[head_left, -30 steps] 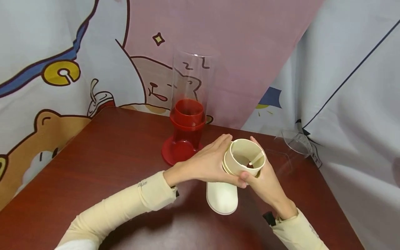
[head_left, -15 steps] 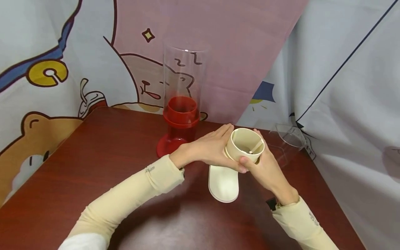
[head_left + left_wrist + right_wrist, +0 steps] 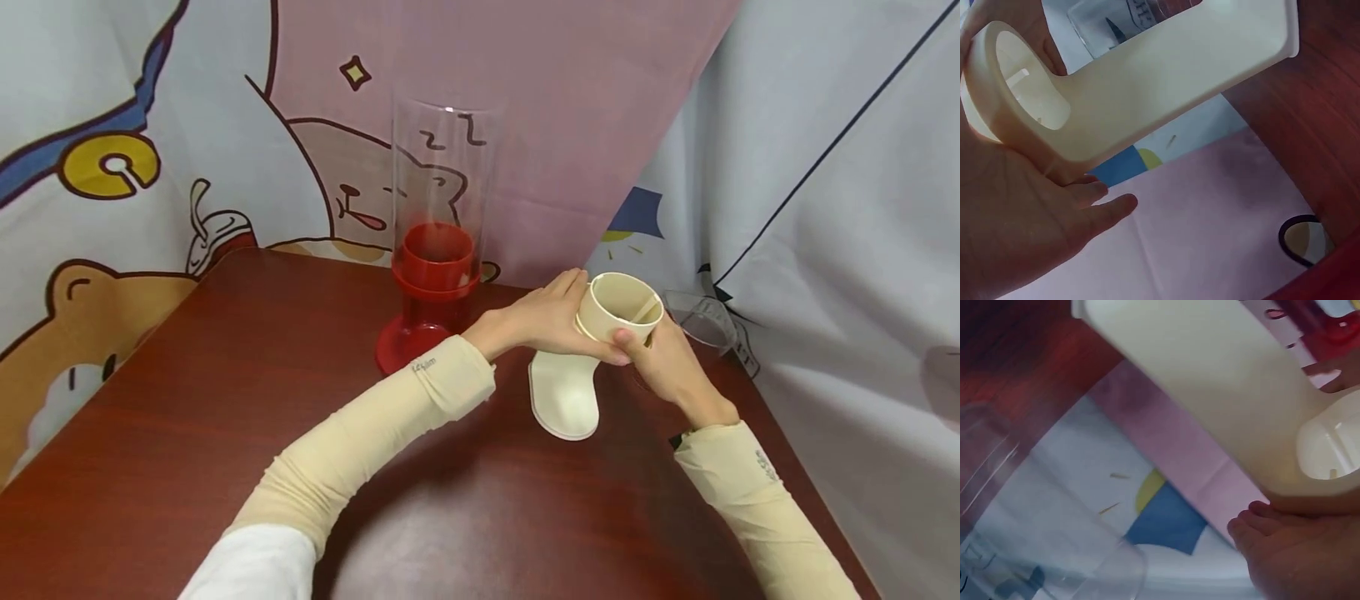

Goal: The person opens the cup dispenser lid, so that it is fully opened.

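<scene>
Holding the cream piece (image 3: 566, 404) between both hands, you are gripping its round collar (image 3: 600, 323) from opposite sides: your left hand (image 3: 551, 318) is clasping the left flank, your right hand (image 3: 667, 354) the right, so neither grip is lying nearer. The collar is facing upward, and the long axis is running from it down below your hands and toward you, ending in a rounded end; whether that end is touching the table (image 3: 225, 400) you cannot tell from here. The red stand (image 3: 437, 304), with the clear tube (image 3: 446, 183) rising from it, is standing upright to the left, your left hand being the closer one. A clear container (image 3: 701, 321) is sitting just beyond your right hand, where the table's back and right edges are running near and the curtain (image 3: 585, 125) is hanging behind. The wider stretch of table is spreading leftward and toward you.
</scene>
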`<state>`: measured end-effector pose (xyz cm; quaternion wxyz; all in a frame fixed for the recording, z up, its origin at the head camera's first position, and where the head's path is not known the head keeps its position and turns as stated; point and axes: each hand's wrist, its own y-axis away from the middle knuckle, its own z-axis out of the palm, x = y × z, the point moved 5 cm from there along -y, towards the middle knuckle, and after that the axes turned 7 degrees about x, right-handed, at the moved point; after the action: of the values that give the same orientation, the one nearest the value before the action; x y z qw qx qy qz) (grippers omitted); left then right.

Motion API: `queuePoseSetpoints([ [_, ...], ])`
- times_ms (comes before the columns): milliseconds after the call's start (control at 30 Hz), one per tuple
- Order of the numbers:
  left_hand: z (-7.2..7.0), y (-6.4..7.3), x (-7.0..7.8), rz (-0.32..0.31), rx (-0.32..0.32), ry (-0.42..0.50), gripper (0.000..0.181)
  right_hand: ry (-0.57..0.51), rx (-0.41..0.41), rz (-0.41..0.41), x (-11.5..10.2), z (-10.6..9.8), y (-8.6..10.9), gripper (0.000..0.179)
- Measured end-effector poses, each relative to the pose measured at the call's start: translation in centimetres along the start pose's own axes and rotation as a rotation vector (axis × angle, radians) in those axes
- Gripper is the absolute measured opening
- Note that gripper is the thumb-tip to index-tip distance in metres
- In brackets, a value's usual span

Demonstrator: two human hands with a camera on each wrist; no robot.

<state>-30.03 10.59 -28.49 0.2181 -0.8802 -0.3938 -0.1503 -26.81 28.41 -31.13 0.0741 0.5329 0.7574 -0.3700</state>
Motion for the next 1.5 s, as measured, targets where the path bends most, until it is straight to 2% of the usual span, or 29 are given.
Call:
queuePoseSetpoints([
  [200,0.0,-3.1,-0.1,-0.042,0.017,-0.048,0.108,0.023,-0.009,-0.018,1.4,-1.4,-2.4,0.085],
  [333,-0.7,-4.7,-0.3,-0.059,0.024,-0.071,0.108,-0.006,-0.048,0.015,1.9,-2.1,-4.0,0.078],
  [433,-1.0,-5.8,-0.3,-0.074,0.021,-0.066,0.116,-0.022,-0.059,0.039,2.5,-2.5,-4.9,0.074],
  [567,-1.0,-6.7,-0.4,-0.093,-0.01,-0.054,0.127,-0.019,-0.05,0.033,3.2,-2.8,-5.6,0.066],
  [700,-0.8,-7.1,-0.6,-0.109,-0.032,-0.036,0.132,-0.004,-0.053,0.02,3.4,-2.7,-5.9,0.069],
  [833,-0.4,-7.1,-0.8,-0.09,0.013,-0.006,0.131,-0.025,-0.036,0.007,3.4,-2.5,-5.7,0.073],
  [967,1.4,-6.1,-1.5,-0.059,0.049,0.051,0.129,-0.061,-0.034,0.013,4.1,-1.6,-4.3,0.079],
  [1067,3.2,-4.8,-2.2,-0.067,0.028,0.091,0.13,-0.083,-0.073,0.011,4.7,-0.5,-2.8,0.087],
  [1167,3.9,-3.8,-2.3,-0.074,0.016,0.125,0.13,-0.11,-0.096,-0.004,4.8,-0.4,-2.1,0.093],
  [1300,3.1,-3.1,-1.8,-0.053,0.02,0.118,0.131,-0.085,-0.092,-0.004,4.4,-1.6,-1.9,0.092],
  [1500,1.2,-1.5,-0.9,-0.021,-0.014,-0.008,0.132,0.034,-0.124,0.039,3.4,-3.5,-0.8,0.094],
])
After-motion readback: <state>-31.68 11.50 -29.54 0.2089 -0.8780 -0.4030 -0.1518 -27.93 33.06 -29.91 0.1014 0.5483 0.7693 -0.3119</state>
